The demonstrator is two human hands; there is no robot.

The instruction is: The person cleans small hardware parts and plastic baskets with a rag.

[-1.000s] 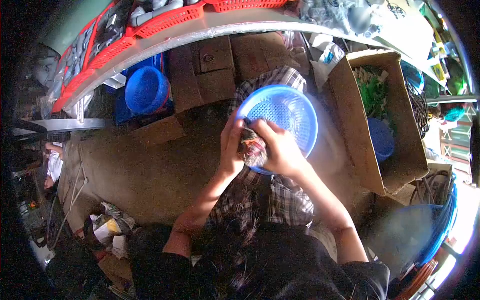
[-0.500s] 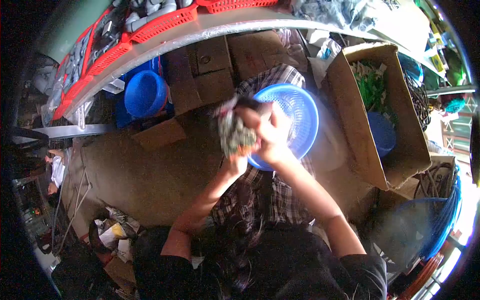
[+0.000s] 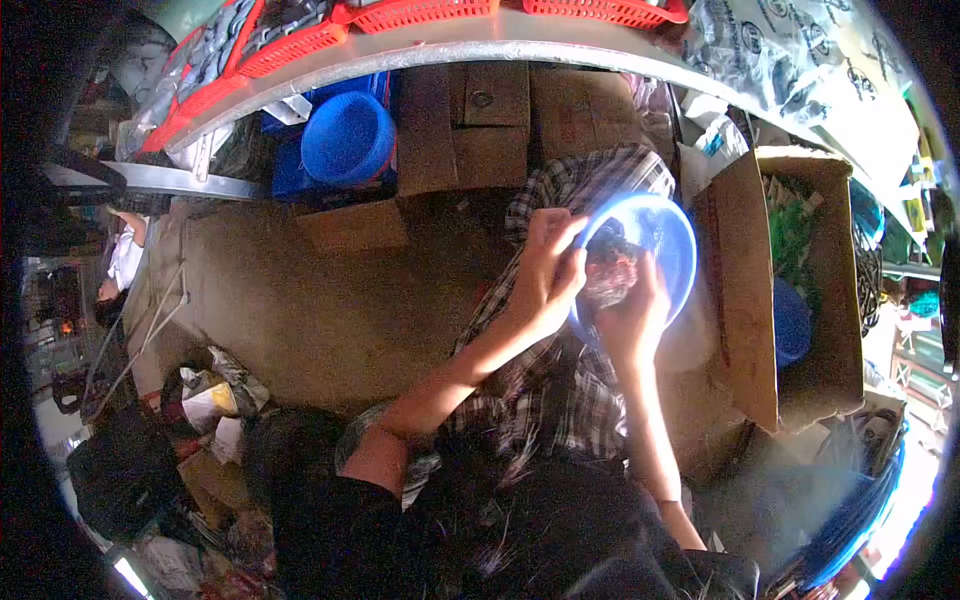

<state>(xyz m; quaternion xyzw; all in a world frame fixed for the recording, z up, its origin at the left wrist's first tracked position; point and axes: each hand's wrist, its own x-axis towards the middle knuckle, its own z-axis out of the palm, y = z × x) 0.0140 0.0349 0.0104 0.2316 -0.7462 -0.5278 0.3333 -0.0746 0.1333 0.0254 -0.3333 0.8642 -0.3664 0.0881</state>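
A blue plastic basket (image 3: 684, 245) with perforated walls rests tilted on my lap, over the plaid cloth (image 3: 600, 180) on my legs. My left hand (image 3: 548, 268) is closed on the basket's left rim, thumb toward the inside. Inside the basket, my right hand (image 3: 637, 312) presses a crumpled patterned rag (image 3: 610, 275), dark, grey and reddish, against the inner wall. Its fingers are partly hidden behind the rag, and glare washes out the basket's far side.
A cardboard box (image 3: 745, 290) with green pieces and a blue container (image 3: 792, 322) stands at right. Blue stacked baskets (image 3: 348, 137) sit at back left. A shelf (image 3: 450, 55) with red trays (image 3: 425, 12) crosses the back. Scraps (image 3: 215, 400) lie front left.
The rag, bunched between both hands above the basket's left side before, is now inside the basket under my right hand. My left hand has moved onto the rim. The head view has shifted.
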